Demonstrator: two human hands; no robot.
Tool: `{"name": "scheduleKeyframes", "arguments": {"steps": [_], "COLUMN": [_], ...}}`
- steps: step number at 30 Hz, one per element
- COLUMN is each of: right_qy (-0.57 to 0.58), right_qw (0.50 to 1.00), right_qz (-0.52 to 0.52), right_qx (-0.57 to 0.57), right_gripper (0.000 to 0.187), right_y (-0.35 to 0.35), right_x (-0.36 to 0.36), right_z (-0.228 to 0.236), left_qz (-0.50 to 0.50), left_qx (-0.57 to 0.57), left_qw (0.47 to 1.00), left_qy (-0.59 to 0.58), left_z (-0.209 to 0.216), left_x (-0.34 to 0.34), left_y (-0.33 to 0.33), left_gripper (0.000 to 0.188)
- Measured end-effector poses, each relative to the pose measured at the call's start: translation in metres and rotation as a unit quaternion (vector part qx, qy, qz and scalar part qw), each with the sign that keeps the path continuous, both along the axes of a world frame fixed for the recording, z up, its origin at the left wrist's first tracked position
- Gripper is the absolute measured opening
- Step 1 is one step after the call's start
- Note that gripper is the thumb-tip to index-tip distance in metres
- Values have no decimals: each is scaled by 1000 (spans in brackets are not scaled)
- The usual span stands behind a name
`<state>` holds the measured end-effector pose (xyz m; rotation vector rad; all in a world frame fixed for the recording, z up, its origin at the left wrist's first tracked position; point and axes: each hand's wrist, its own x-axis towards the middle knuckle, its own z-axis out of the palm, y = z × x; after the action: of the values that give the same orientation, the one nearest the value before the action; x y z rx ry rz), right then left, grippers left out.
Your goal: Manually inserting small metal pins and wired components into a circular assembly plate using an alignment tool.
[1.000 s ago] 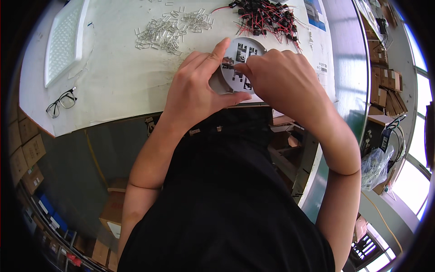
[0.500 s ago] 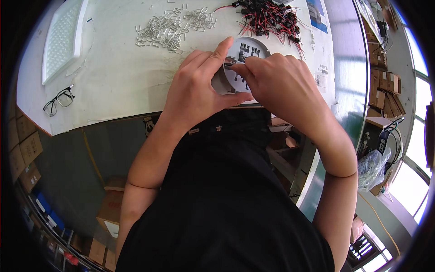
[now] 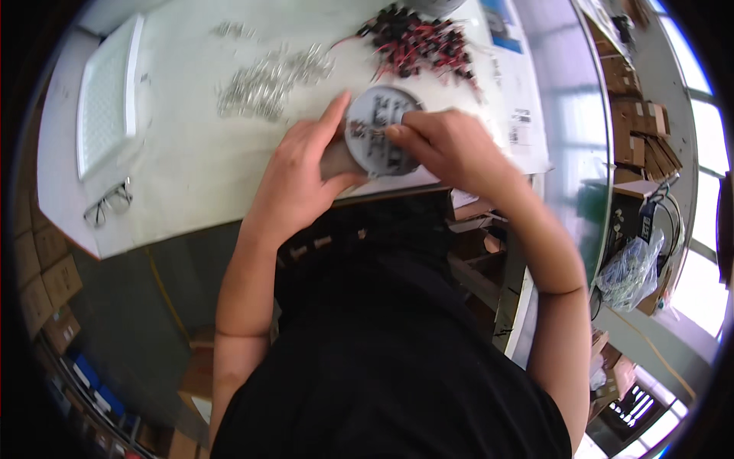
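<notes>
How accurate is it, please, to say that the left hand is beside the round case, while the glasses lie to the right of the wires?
Not quite: the head view shows the glasses lying to the left of the wires, not to the right. The left hand is indeed beside the round case.

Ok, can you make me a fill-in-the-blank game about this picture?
1. The glasses lie toward the table's ____ end, not its right.
2. The round grey part is between the left hand and the ____ hand.
3. The brightest wires among the black connectors are ____.
Missing words: left; right; red.
</notes>
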<state>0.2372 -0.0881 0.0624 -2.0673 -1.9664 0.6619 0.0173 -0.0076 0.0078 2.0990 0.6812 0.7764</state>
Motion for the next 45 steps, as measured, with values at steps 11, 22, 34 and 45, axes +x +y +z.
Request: {"name": "scheduleKeyframes", "arguments": {"steps": [11,22,34,45], "right_qy": [-45,-307,-32,60], "right_qw": [872,687,962,952], "right_qz": [-108,-659,-241,-236], "right_qx": [475,19,128,187], "right_gripper": [32,73,41,21], "right_y": [-47,-252,160,68], "right_x": [-2,475,170,65], "right_z": [-31,-60,43,49], "left_qz": [15,100,75,156], "left_qx": [-380,90,221,185], "left_qw": [903,988,971,970], "left_qy": [-199,-72,48,-24], "left_z": [16,-6,3,24], "left_x": [37,1,-22,-12], "left_y": [-14,3,-9,1], "left_gripper": [47,24,39,66]}}
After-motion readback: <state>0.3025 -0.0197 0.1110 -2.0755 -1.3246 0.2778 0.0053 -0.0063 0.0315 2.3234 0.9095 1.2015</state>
